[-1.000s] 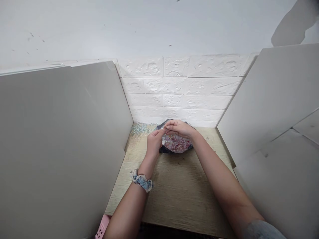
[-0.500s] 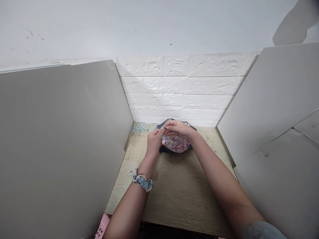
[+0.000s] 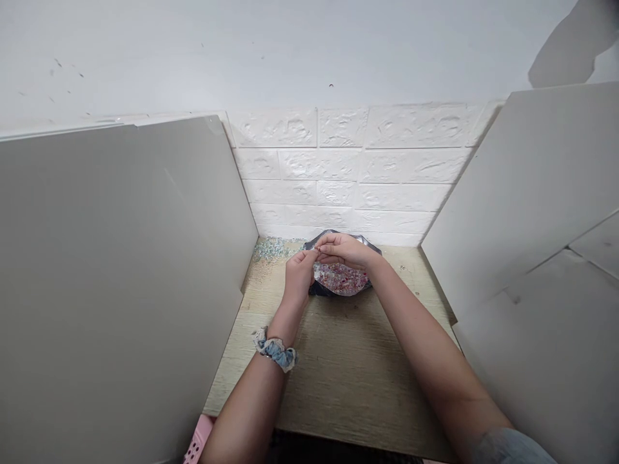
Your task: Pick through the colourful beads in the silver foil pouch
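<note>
Fingertips pinched, my left hand meets my right hand above the left side of an open dark bag with a silvery inside. Both hands are closed at the tips. Whatever sits between them is too small to make out, apart from a tiny reddish speck. Pink, red and white beads fill the bag below my right hand. The hands cover part of the bag's opening. A blue and white scrunchie circles my left wrist.
Pale blue-green beads lie loose at the table's back left corner. Grey panels stand on either side of the wooden table. A white brick-patterned wall closes the back. A pink perforated object shows at lower left.
Hardly anything differs. My fingertips have shifted very slightly, still pinched together over the bag.
</note>
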